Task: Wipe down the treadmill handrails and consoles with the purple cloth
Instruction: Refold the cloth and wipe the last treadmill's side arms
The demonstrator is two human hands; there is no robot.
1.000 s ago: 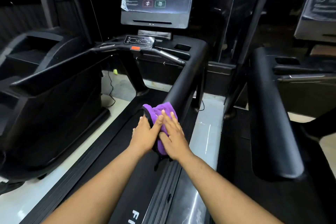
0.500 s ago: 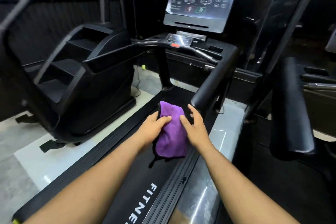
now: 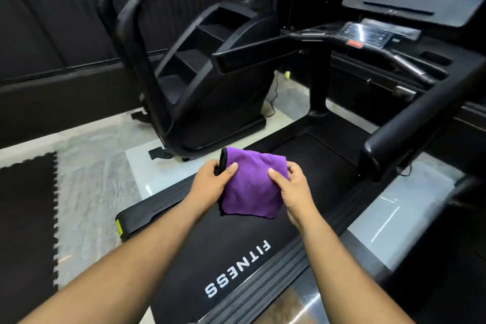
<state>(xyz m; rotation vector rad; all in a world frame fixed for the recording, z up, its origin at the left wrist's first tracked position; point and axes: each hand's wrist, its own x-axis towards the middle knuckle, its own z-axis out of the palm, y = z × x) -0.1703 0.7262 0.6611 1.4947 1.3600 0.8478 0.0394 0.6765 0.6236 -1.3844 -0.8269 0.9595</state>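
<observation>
Both hands, left hand [image 3: 213, 183] and right hand [image 3: 294, 187], are pinching the folded, black-edged purple cloth [image 3: 249, 187] above the treadmill belt [image 3: 236, 258], with the right handrail [image 3: 426, 113] standing beside it.

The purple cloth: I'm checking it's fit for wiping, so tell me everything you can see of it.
The purple cloth looks like soft, fuzzy microfibre, with a black edge or backing showing at its upper left corner. It is folded into a rough rectangle and held in the air above the treadmill belt, clear of the handrails. The left hand grips its left side, thumb on top; the right hand pinches its right side. No stains are visible, though the picture is slightly blurred.
</observation>
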